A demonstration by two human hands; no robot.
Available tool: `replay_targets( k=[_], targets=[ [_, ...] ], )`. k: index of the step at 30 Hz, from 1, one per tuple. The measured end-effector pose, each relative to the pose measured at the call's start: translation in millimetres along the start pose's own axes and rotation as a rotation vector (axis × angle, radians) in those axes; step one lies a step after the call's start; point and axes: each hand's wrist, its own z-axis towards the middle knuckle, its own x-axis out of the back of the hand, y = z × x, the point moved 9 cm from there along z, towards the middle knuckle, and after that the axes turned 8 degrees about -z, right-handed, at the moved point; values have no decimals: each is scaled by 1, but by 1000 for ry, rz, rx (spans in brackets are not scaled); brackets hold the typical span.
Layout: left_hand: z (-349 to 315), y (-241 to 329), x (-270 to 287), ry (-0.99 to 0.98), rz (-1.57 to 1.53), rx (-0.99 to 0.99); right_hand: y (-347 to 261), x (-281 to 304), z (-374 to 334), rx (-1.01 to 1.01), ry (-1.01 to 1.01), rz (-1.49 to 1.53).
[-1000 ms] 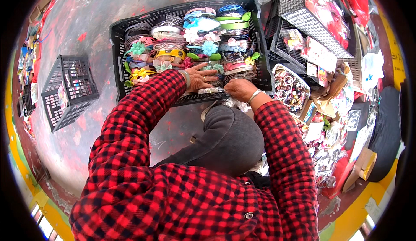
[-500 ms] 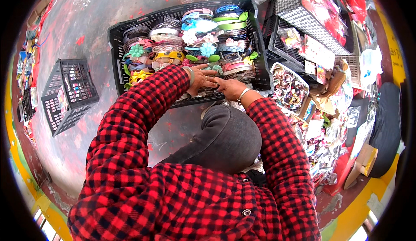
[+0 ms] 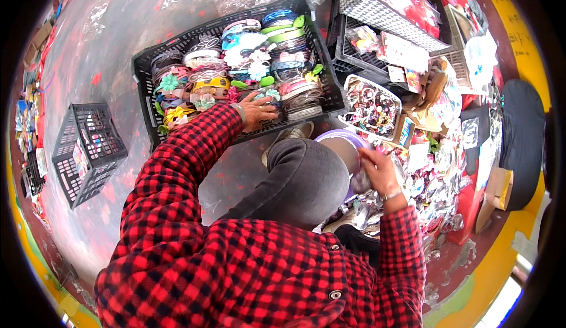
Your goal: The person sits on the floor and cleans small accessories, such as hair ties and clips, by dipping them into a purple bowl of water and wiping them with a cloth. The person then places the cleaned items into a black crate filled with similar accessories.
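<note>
A black plastic crate [image 3: 333,95] is packed with rows of hair headbands [image 3: 247,57], many with flowers and bows. Across the headbands at the crate's near side lies my left hand [image 3: 258,114], open with its fingers spread. My right hand [image 3: 380,169] hovers right of my knee, above a round tub with a purple rim [image 3: 349,134]. Its fingers are bent and pinched together. Something small and dark shows blurred below them, and I cannot make out what it is. My knee hides part of the tub.
Right of the crate stands a white basket of small hair accessories [image 3: 371,107], with stacked dark baskets [image 3: 377,12] behind it. Plastic-wrapped goods [image 3: 430,177] are heaped beside my right arm. A smaller black crate [image 3: 88,151] is on the floor to the left.
My right hand has left the crate's near edge and moved right and toward me, over the tub. My left hand stays on the headbands. The whole view has shifted slightly.
</note>
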Motion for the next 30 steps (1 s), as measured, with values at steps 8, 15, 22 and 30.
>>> replay_targets(
  k=[8, 15, 22, 30],
  targets=[
    [6, -1, -22, -4, 196, -6, 87, -30, -159, -397, 160, 459],
    [-5, 31, 16, -67, 154, 142, 100, -41, -212, -355, 63, 382],
    [-33, 106, 163, 762, 40, -77, 77, -58, -235, -82, -258, 128],
    [-25, 335, 282, 893, -1301, -580, 207, 76, -245, -347, -2, -269]
  ],
)
